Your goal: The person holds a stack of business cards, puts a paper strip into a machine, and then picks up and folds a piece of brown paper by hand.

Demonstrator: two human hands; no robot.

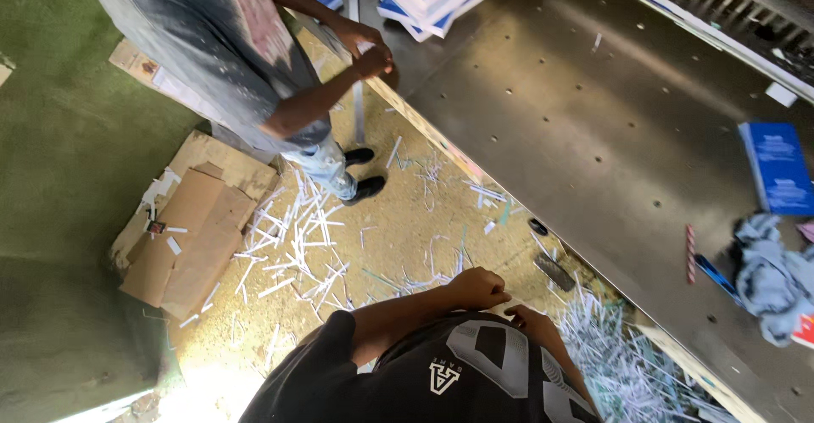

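Head view: wearer's left hand [477,288] curled into a fist and right hand [532,320] loosely closed, both empty, meet at the waist, lower centre. Nearest lie paper trimmings [615,351], heaped below the steel table [593,135] edge where offcuts drop.

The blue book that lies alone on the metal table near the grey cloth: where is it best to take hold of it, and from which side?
Grip the blue book at its long left edge, coming from the open table side. It lies flat and alone there, with bare metal beside that edge. The grey cloth crowds its near end, so a hand would probably snag there.
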